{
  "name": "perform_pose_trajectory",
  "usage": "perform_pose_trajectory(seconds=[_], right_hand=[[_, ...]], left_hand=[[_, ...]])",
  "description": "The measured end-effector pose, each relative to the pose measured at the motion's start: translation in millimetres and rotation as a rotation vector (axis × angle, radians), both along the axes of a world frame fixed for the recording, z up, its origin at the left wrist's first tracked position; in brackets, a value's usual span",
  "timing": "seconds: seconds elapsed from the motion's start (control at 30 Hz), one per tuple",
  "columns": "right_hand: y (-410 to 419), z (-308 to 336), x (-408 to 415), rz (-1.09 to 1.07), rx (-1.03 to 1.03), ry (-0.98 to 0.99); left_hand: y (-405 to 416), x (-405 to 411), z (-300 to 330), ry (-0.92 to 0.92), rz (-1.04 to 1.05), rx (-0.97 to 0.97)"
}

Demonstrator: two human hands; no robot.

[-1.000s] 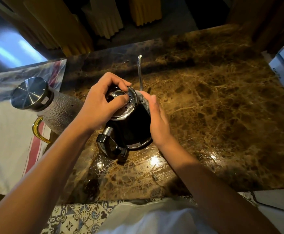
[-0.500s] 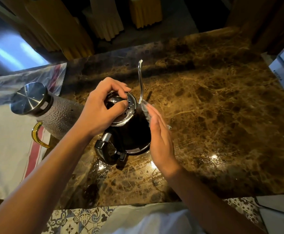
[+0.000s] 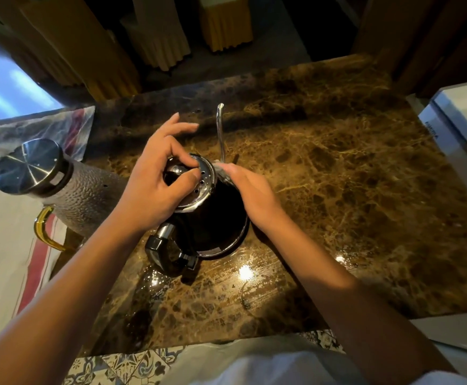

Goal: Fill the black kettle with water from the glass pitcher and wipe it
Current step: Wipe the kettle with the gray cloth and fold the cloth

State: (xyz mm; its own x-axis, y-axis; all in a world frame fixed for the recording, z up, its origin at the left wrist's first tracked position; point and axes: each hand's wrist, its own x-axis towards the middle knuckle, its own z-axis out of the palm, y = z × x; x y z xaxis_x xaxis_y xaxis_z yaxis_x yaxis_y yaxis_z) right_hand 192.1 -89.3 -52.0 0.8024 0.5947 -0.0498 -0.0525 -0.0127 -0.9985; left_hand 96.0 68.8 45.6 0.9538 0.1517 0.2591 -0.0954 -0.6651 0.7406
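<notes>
The black kettle (image 3: 212, 218) stands on the brown marble counter (image 3: 351, 176), its thin steel spout (image 3: 220, 129) pointing away and its handle (image 3: 168, 251) toward me. My left hand (image 3: 149, 190) pinches the knob of the perforated steel lid (image 3: 206, 180), which sits on the kettle's mouth. My right hand (image 3: 251, 195) lies against the kettle's upper right side, fingers pressing a small pale cloth (image 3: 221, 169) at the spout's base. The textured glass pitcher (image 3: 87, 198), with a steel cap (image 3: 31, 165) and yellow handle (image 3: 43, 232), stands just left of the kettle.
A white cloth with red stripes (image 3: 10, 245) covers the surface at the left, under the pitcher. A white box-like appliance (image 3: 460, 129) sits at the right edge. Wet patches shine on the counter near the front (image 3: 244, 272). Yellow-draped chairs stand beyond the far edge.
My right hand has slid up the kettle's side from the body to the spout's base with the cloth. My left hand keeps hold of the lid, its outer fingers now spread.
</notes>
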Motion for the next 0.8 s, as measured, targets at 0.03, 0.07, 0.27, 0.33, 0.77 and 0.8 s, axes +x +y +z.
perform_pose_trajectory(seconds=[0.03, 0.07, 0.27, 0.33, 0.77, 0.8], right_hand=[[-6.2, -6.8, -1.1, -0.033, -0.002, -0.047], [-12.7, -12.8, -2.1, -0.053, -0.009, -0.099], [-26.8, -8.5, 15.9, -0.094, -0.198, -0.086], [-17.0, 10.3, 29.8, -0.185, -0.164, -0.046], [29.9, 35.6, 59.7, 0.008, -0.13, -0.082], [22.8, 32.4, 59.9, -0.008, -0.112, -0.093]], left_hand=[[0.6, -0.2, -1.4, -0.002, 0.006, -0.005], [1.3, -0.3, -2.7, -0.009, 0.011, -0.011], [3.5, 0.9, -4.5, -0.023, 0.022, -0.031], [2.6, 0.7, -3.7, -0.021, 0.027, -0.041], [-1.4, -1.0, 2.2, 0.016, 0.02, 0.004], [-0.4, -1.2, 4.0, 0.045, 0.01, 0.028]])
